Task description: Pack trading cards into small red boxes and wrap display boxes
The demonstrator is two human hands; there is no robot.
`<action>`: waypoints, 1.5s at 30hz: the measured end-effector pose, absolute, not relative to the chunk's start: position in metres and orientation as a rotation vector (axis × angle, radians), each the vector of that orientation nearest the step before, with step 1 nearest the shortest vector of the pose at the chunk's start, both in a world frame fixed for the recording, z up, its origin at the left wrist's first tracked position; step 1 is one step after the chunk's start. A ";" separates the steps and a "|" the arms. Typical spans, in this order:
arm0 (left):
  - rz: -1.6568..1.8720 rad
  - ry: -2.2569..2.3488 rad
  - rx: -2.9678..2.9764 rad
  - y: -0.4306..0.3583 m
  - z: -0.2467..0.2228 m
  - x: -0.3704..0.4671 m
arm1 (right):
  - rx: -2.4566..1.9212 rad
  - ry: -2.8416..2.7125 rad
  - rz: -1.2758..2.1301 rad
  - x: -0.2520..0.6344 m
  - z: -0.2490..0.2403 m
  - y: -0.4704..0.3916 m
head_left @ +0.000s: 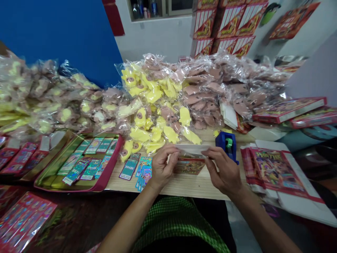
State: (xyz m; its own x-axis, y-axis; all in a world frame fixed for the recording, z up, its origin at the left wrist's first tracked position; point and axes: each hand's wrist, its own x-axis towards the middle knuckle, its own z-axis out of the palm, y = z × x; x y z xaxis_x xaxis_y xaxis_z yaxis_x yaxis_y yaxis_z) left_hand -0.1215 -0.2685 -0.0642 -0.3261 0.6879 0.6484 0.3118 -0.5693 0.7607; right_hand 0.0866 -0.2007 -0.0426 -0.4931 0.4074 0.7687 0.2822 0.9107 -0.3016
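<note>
Red and orange print covers the cardboard box [190, 166] in front of us, at the near side of the wooden table [210, 188]. Our left hand [164, 164] and right hand [223, 169] pinch the two ends of its white flap [193, 149]. If we squeeze too hard, the thin flap might bend or rip. Our right hand could bump the blue tape dispenser [223, 141] if it swings out. Our left arm might brush the shiny cards [144, 174] off, because they lie near the edge.
</note>
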 end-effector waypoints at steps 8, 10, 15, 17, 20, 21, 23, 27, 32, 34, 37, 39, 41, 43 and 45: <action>1.894 0.962 1.455 -0.268 -0.064 -0.106 | -0.477 -2.093 0.225 0.094 -0.046 -0.199; 1.899 0.918 1.495 -0.270 -0.063 -0.103 | -0.412 -2.187 0.211 0.097 -0.039 -0.200; 1.925 1.107 1.511 -0.272 -0.063 -0.094 | -0.427 -2.311 0.245 0.099 -0.020 -0.206; 1.953 1.155 1.490 -0.271 -0.065 -0.092 | -0.479 -2.298 0.236 0.097 -0.018 -0.208; 1.962 1.221 1.546 -0.269 -0.066 -0.094 | -0.542 -2.273 0.248 0.092 -0.018 -0.210; 1.950 1.222 1.608 -0.268 -0.064 -0.096 | -0.540 -2.271 0.259 0.091 -0.017 -0.210; 1.905 1.183 1.761 -0.268 -0.061 -0.103 | -0.496 -2.290 0.262 0.092 -0.017 -0.209; 1.793 1.092 2.008 -0.267 -0.056 -0.120 | -0.371 -2.401 0.135 0.101 -0.019 -0.203; 1.625 1.097 2.335 -0.268 -0.050 -0.141 | -0.223 -2.450 -0.046 0.110 -0.024 -0.198; 1.562 1.088 2.390 -0.269 -0.044 -0.143 | -0.252 -2.461 0.019 0.110 -0.021 -0.200; 1.556 1.105 2.231 -0.269 -0.035 -0.138 | -0.421 -2.445 0.284 0.106 -0.011 -0.206; 1.570 1.157 2.095 -0.268 -0.033 -0.133 | -0.533 -2.427 0.414 0.104 -0.004 -0.211; 1.574 1.169 2.046 -0.268 -0.032 -0.128 | -0.592 -2.413 0.436 0.102 -0.001 -0.215; 1.583 1.132 2.055 -0.269 -0.033 -0.127 | -0.576 -2.411 0.391 0.102 -0.001 -0.216; 1.588 1.100 2.091 -0.270 -0.035 -0.128 | -0.513 -2.431 0.290 0.103 -0.003 -0.215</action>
